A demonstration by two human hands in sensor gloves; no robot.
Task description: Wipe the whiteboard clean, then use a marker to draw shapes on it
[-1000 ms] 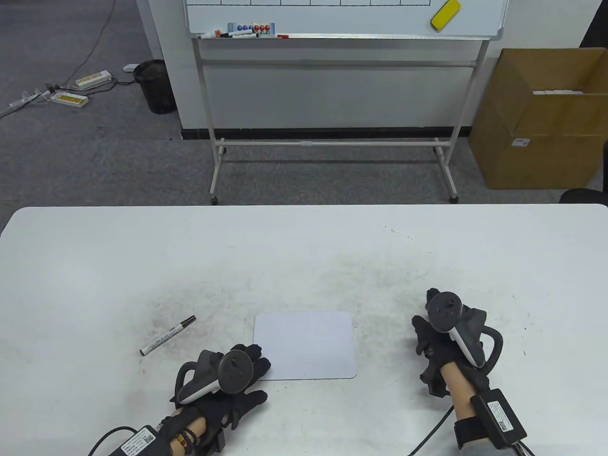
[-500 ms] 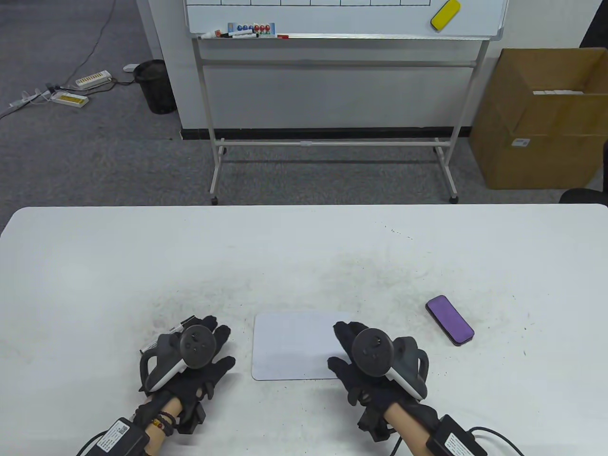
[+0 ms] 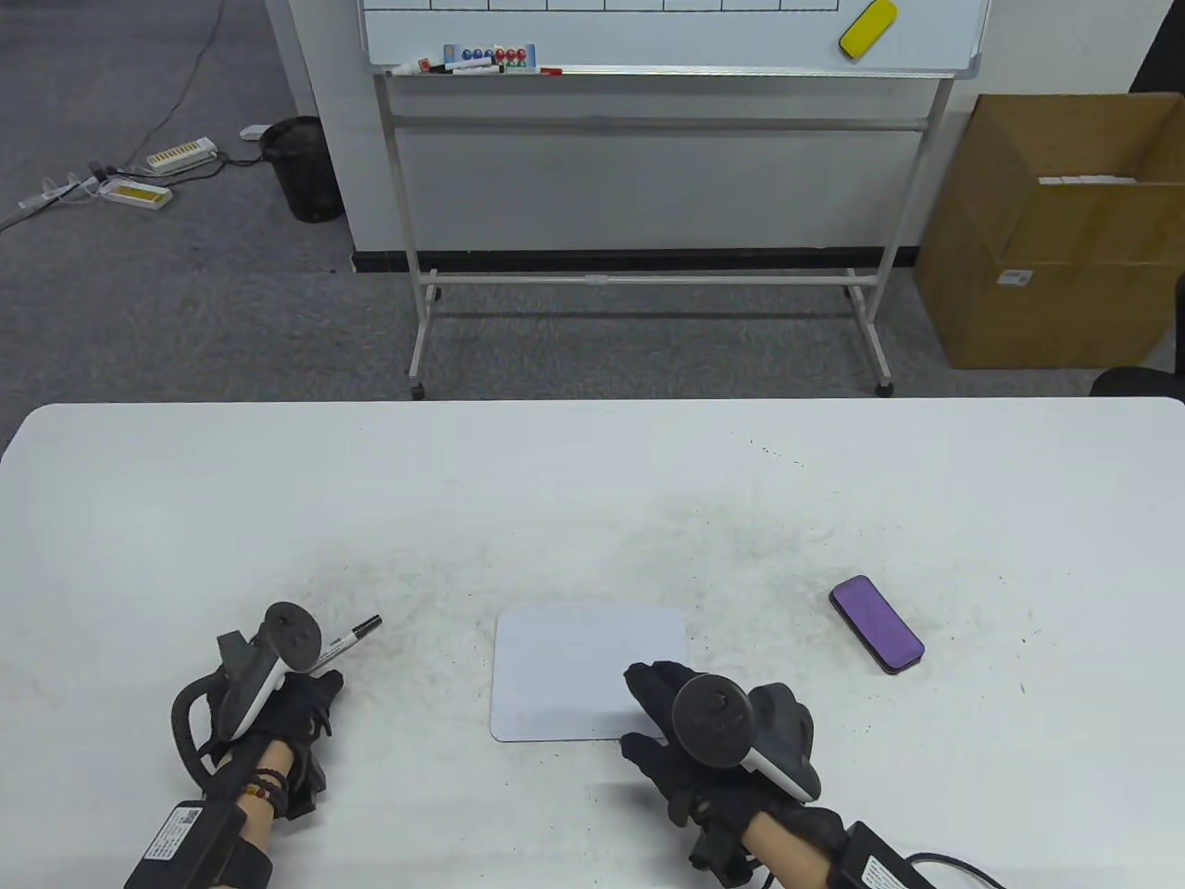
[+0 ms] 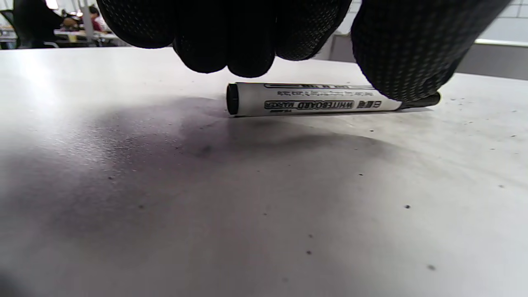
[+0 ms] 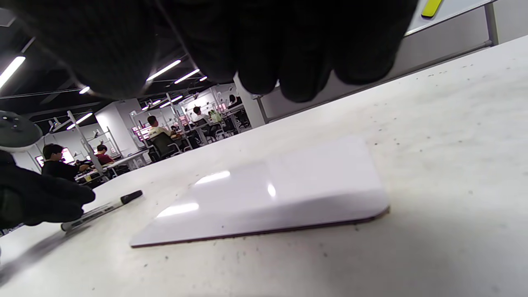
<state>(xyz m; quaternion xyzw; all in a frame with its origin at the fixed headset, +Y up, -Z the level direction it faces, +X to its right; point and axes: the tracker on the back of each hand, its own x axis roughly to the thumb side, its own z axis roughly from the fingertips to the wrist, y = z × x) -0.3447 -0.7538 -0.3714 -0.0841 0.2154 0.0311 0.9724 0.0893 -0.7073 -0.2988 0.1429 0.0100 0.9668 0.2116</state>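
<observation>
Presently I find the small whiteboard (image 3: 588, 671) blank at lower centre of the counter (image 3: 592, 482); wiping looks done, drawing not begun. My left hand (image 3: 287, 708) is at the whiteboard marker (image 4: 313, 99), lower left, fingers (image 4: 231, 45) curled over the barrel; whether they grip it I cannot tell. My right hand (image 3: 713, 741) rests relaxed on the board's lower right corner. A purple eraser (image 3: 877, 623) lies to the right.

An open-plan office or lab is showing here. People (image 5: 154, 126) are sitting at desks under strip lights (image 5: 163, 70); a standing whiteboard (image 3: 667, 32) is occupying grey carpet (image 3: 185, 306).
</observation>
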